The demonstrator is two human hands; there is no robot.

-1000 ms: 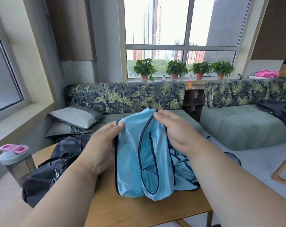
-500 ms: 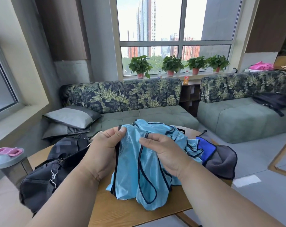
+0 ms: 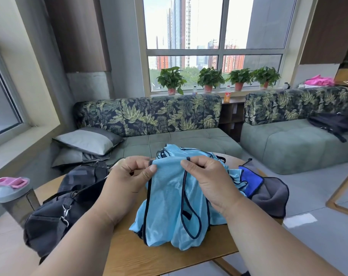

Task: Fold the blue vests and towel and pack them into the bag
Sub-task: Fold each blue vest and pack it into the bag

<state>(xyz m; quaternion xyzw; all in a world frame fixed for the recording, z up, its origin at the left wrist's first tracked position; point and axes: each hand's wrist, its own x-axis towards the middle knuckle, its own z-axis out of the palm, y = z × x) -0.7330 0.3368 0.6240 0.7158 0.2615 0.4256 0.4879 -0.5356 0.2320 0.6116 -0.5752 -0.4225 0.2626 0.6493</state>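
A light blue mesh vest [image 3: 167, 206] with dark trim hangs over the round wooden table [image 3: 159, 257]. My left hand [image 3: 127, 186] pinches its top edge at the left, and my right hand [image 3: 207, 182] pinches the top edge at the right. More light blue vest fabric [image 3: 181, 151] lies bunched behind my hands. A blue and grey towel [image 3: 266, 190] lies crumpled on the table's right side. The black bag [image 3: 63, 208] sits at the table's left, its opening partly hidden by my left arm.
A grey bottle with a pink lid [image 3: 12, 194] stands at the far left beside the bag. Green sofas [image 3: 179, 138] with leaf-print backs and grey pillows [image 3: 87, 139] lie beyond the table. A wooden frame [image 3: 342, 198] stands on the floor at right.
Both hands have lowered the vest toward the table and shifted along its top edge. The view has tilted, so the towel at the right has come into sight.
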